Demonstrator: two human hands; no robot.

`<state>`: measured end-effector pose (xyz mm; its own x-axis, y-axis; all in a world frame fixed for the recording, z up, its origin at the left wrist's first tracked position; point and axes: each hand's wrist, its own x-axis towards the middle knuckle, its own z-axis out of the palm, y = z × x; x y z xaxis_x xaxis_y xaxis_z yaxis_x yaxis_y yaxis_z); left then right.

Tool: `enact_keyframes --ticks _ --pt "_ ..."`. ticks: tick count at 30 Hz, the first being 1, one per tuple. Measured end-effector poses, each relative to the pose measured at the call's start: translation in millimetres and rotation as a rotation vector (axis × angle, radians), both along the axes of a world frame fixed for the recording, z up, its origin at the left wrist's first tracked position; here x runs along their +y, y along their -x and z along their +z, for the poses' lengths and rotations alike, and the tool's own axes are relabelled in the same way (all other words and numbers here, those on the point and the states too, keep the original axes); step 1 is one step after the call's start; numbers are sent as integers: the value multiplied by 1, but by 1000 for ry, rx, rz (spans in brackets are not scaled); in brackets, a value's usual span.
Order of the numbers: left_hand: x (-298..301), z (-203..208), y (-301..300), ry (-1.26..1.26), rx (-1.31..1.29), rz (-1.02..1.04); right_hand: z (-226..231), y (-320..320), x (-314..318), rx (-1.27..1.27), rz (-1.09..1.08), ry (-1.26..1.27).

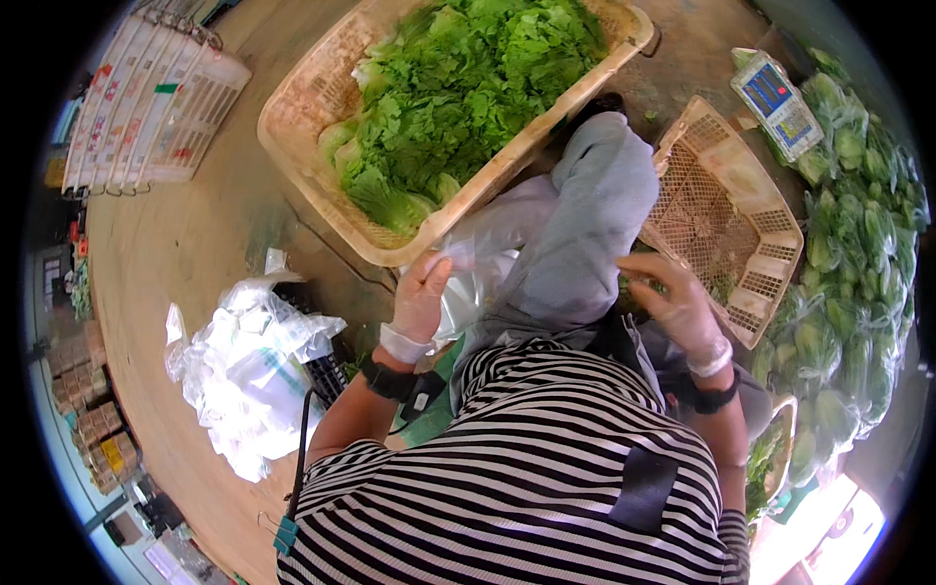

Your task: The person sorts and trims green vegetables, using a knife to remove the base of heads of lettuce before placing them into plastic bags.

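My left hand (421,300), in a thin pale glove, is closed at the edge of a clear plastic bag (476,297) that hangs between it and my legs. Just beyond it stands a big tan plastic crate (302,122) heaped with leafy green lettuce (458,107). Over my right knee side, my gloved right hand (681,304) is raised with thumb and forefinger apart and nothing visible between them. Beside that hand lies a smaller tan crate (702,195), tilted, with a few green scraps in it.
White plastic bags (249,366) are piled on a dark crate (330,375) at the left. Stacked white crates (161,107) stand far left. To the right, bagged greens (843,283) form a long heap beside a digital scale (778,102).
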<state>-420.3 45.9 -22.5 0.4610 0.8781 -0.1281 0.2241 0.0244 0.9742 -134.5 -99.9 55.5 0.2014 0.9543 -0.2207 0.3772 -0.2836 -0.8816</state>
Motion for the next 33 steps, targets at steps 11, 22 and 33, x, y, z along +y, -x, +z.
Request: enact_keyframes --ticks 11,22,33 --pt "1 65 -38 -108 -312 -163 -39 78 84 -288 390 -224" --pt "19 51 -18 551 -629 -715 -109 77 125 -992 666 -153" --pt "23 52 -17 -263 69 0 -16 36 123 -1008 172 -942"
